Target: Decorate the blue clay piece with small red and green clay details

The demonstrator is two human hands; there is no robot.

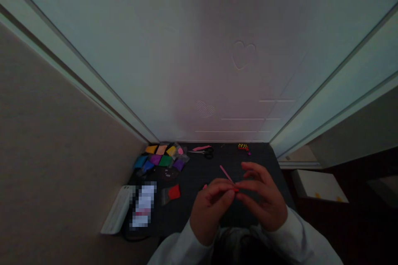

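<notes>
Close together above the dark table, my two hands work on a small red piece, which looks soft, perhaps clay. My left hand pinches it between thumb and index finger. From the other side, the index finger and thumb of my right hand close on its edge, with the other fingers raised. A thin pink stick slants up from the fingertips; which hand holds it I cannot tell. Behind my left hand a small pink thing partly shows. An opened-looking clear bag with a red block lies to the left.
Several coloured packets lie at the back left of the table. Scissors and a pink tool rest near the wall. Small yellow-and-red beads sit at the back right. A white power strip and a blurred-out phone-like rectangle are left.
</notes>
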